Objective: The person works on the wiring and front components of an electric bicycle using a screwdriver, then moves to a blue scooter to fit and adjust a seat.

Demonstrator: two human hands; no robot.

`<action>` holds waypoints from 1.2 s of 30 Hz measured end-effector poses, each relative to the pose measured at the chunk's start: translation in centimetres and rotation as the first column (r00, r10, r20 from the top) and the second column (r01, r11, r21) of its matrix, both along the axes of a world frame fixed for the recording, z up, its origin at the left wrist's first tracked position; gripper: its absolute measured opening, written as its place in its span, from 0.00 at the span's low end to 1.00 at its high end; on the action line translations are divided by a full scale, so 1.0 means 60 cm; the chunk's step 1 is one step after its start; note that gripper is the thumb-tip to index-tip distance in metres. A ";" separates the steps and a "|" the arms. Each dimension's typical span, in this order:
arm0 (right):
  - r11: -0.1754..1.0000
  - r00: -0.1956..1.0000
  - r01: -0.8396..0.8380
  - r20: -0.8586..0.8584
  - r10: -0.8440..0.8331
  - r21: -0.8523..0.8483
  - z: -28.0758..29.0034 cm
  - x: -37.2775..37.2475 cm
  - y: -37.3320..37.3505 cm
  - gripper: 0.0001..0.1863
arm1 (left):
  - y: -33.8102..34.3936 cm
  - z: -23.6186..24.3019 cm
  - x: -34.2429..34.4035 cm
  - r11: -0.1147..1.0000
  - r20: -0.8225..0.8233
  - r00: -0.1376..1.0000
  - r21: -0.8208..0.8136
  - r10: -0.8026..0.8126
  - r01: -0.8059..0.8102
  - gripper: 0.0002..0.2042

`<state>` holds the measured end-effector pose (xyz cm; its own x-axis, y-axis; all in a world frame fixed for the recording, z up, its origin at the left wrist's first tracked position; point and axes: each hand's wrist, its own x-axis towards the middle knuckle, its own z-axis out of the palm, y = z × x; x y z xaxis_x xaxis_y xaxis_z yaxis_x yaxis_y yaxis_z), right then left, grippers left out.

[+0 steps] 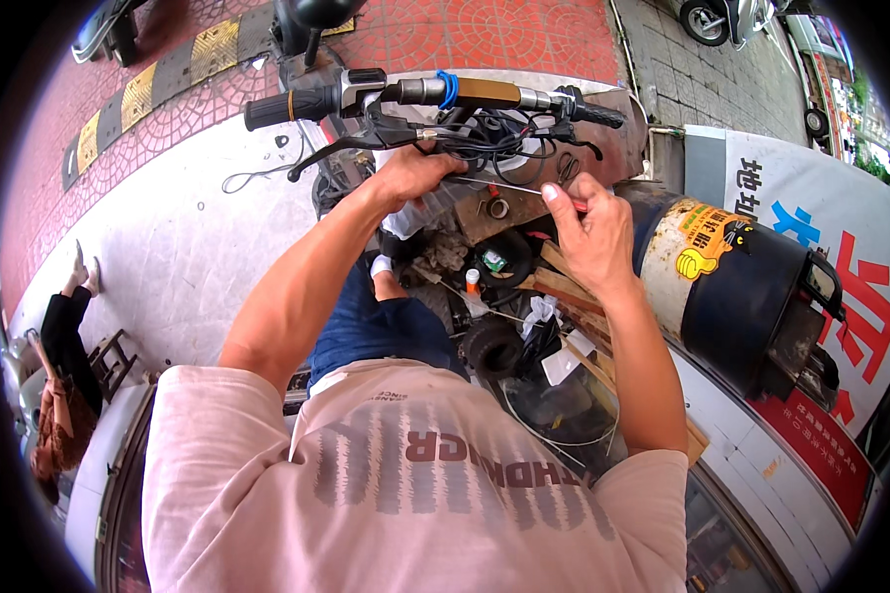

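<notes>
A scooter handlebar (pixel 485 96) with black grips, brake levers, a blue tie and tangled black cables (pixel 494 143) crosses the upper middle. My left hand (pixel 415 178) is below it among the cables, fingers curled round something I cannot make out, beside the shaft of a thin tool. My right hand (pixel 593 227), lower and to the right, is closed on the red handle of this screwdriver-like tool (pixel 581 206), its thumb along the handle; the metal shaft points left toward my left hand. Under the handlebar lies a rusty board (pixel 504 222) with a tape roll (pixel 496 208).
Tyres (pixel 489 351), wood planks and clutter lie below. A dark cylindrical tank (pixel 717 316) and a large sign board (pixel 841 237) stand at right. A seated person (pixel 64 356) is at far left. Parked scooters (pixel 707 20) and striped speed bumps (pixel 213 49) are beyond.
</notes>
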<state>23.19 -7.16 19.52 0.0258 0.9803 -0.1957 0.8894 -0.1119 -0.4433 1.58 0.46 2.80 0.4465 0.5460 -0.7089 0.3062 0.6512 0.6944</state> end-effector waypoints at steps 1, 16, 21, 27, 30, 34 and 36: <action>0.995 0.999 0.018 0.028 -0.016 -0.101 0.009 -0.003 0.002 0.20 | 0.001 0.005 -0.001 1.000 -0.006 1.000 0.009 0.000 0.000 0.17; 0.880 0.879 -0.474 -0.094 0.468 -0.046 -0.002 0.015 0.032 0.13 | -0.013 -0.027 0.007 0.984 0.010 0.996 0.155 0.091 -0.091 0.11; 0.942 0.912 -0.011 -0.389 -0.129 -0.337 -0.028 0.004 0.035 0.12 | -0.013 -0.017 0.013 0.981 0.001 0.996 0.171 0.090 -0.088 0.09; 0.997 0.886 -0.005 -0.462 -0.030 -0.073 0.041 -0.004 0.026 0.10 | -0.025 -0.008 0.007 0.973 0.187 0.955 -0.079 0.230 -0.219 0.11; 0.939 0.778 0.255 -0.527 -0.341 -0.232 0.071 0.003 -0.009 0.10 | -0.043 -0.021 0.021 0.885 0.388 0.802 -0.300 0.454 -0.355 0.14; 0.906 0.629 0.408 -0.685 -0.368 -0.112 0.016 0.029 -0.074 0.13 | -0.062 -0.015 0.047 0.738 0.509 0.549 -0.567 0.663 -0.366 0.10; 0.914 0.621 0.403 -0.722 -0.306 -0.041 -0.008 0.032 -0.090 0.13 | -0.072 -0.018 0.052 0.620 0.463 0.443 -0.710 0.768 -0.333 0.08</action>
<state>25.09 -12.54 19.04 0.2795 0.9404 -0.1937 0.2089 -0.2564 -0.9437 4.69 -3.85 1.72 0.6057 0.5682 -0.5570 -0.6596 0.7501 0.0480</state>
